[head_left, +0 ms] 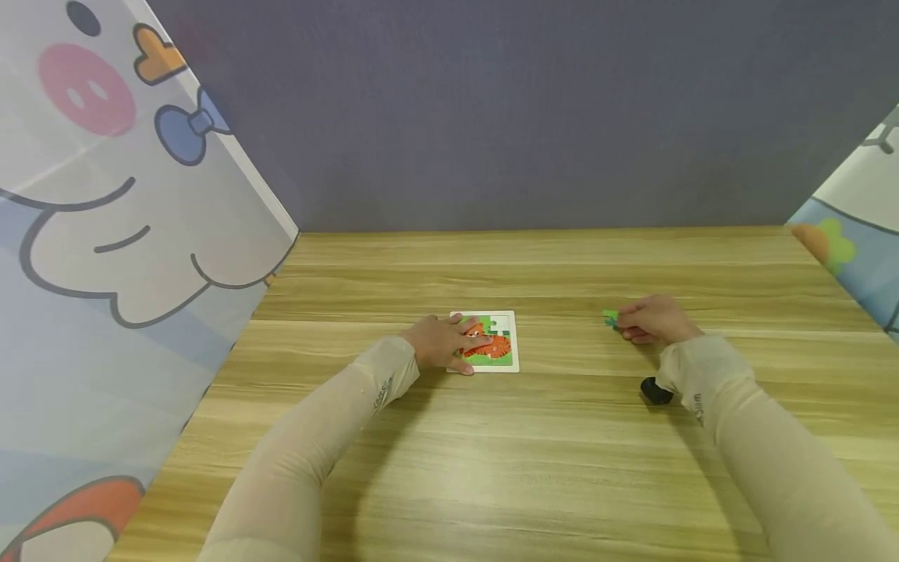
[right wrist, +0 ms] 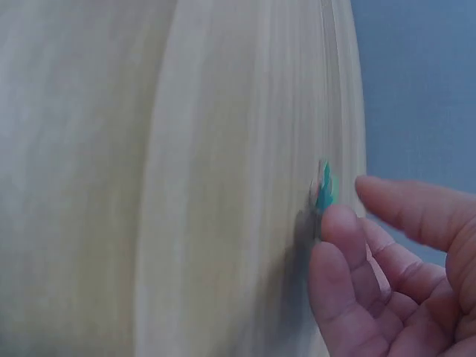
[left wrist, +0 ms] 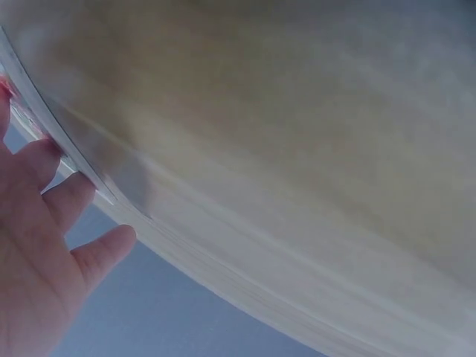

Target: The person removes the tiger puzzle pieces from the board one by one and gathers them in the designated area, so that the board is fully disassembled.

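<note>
- The left hand (head_left: pixel 445 343) lies flat with fingers spread on the left of the puzzle (head_left: pixel 497 348), which rests on the surface (head_left: pixel 485 453); uneven or sideways pressure could slide or twist the whole board, since nothing else is seen bracing it.
- Those spread fingers also cover part of the tiger picture, so a piece sitting proud beneath them could go unnoticed, and a dragging fingertip could shift it.
- The right hand (head_left: pixel 653 318) is curled, with fingertips at the loose piece (head_left: pixel 609 318), well apart from the puzzle; I cannot tell whether they pinch it firmly or only touch its edge.
- If only touched, the piece could skid off or flip face down, because it is thin and offers little to grip.
- If pinched, it could pivot or drop, as the fingertips seem to meet just one side.
- A white gap (head_left: pixel 499 322) shows at the puzzle's upper right; a bump there could dislodge neighbouring pieces, which have less support on that side.
- A black object (head_left: pixel 656 391) beside the right cuff (head_left: pixel 705 371) could catch on the surface if the wrist dips.
</note>
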Demonstrator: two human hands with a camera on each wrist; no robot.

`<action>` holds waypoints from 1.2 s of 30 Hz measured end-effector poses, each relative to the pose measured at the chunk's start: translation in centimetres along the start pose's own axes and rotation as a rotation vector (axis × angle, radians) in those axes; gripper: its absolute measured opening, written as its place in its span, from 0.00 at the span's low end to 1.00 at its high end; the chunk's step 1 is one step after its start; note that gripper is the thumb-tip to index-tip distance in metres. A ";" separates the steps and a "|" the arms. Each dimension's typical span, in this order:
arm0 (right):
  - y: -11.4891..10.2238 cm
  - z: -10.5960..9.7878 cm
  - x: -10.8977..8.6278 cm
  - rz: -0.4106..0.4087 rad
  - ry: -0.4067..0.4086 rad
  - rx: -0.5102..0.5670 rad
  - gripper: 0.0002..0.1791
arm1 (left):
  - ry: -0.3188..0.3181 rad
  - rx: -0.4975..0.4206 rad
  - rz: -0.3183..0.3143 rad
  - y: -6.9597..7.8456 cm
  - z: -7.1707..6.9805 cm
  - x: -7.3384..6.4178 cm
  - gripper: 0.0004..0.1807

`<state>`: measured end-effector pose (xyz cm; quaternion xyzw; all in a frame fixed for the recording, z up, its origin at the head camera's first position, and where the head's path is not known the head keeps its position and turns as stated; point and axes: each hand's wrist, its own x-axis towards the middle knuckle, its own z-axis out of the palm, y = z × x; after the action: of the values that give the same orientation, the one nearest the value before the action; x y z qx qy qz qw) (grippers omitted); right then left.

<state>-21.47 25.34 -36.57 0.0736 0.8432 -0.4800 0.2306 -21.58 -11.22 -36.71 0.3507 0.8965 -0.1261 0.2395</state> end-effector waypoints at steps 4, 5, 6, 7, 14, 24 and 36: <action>-0.6 0.7 0.3 -0.038 0.002 -0.095 0.33 | -0.009 0.013 -0.009 0.1 0.0 0.0 0.41; -0.7 0.9 0.4 -0.051 0.006 -0.118 0.33 | -0.010 0.016 -0.013 0.1 0.0 0.0 0.41; -0.8 1.1 0.5 -0.067 0.009 -0.146 0.33 | -0.011 0.017 -0.016 0.2 0.0 0.0 0.41; -0.9 1.4 0.6 -0.084 0.011 -0.163 0.33 | -0.012 0.017 -0.019 0.2 0.0 0.0 0.41; -2.0 3.5 0.9 -0.155 0.028 -0.221 0.30 | -0.022 0.054 -0.019 0.3 -0.3 -0.1 0.39; -2.9 5.0 1.0 -0.268 0.010 -0.353 0.28 | -0.035 0.035 -0.022 0.4 -0.4 0.0 0.38; -4.7 7.2 1.5 -0.476 -0.023 -0.440 0.20 | -0.057 0.012 -0.008 0.6 -0.6 -0.2 0.36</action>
<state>-22.09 16.65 -36.74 -0.1827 0.9176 -0.3275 0.1315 -21.17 -10.66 -36.11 0.3449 0.8899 -0.1423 0.2624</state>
